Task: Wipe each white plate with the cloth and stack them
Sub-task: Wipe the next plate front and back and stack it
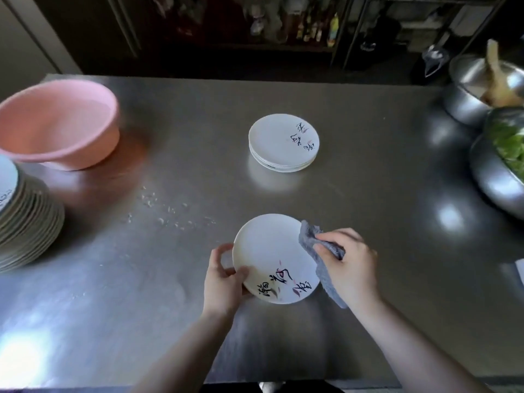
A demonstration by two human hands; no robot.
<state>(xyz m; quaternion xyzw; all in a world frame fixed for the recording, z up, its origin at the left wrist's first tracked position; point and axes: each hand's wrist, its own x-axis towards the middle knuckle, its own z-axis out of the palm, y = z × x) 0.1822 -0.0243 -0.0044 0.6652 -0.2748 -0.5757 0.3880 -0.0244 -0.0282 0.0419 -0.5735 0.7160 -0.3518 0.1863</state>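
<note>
A white plate [266,251] with black brush writing is held above the steel table, near its front. My left hand [224,282] grips the plate's left rim, thumb on top. My right hand [347,262] pinches a grey cloth [310,236] against the plate's right edge; the cloth hangs down below the hand. A short stack of white plates [283,143] with the same writing sits at the table's middle. A tall stack of plates [25,219] stands at the left edge.
A pink plastic basin [59,126] sits at the back left. Steel bowls [479,89] stand at the right, one holding green leaves [510,146]. Crumbs or droplets [170,214] lie scattered on the steel table [368,208]. Dark shelving is behind the table.
</note>
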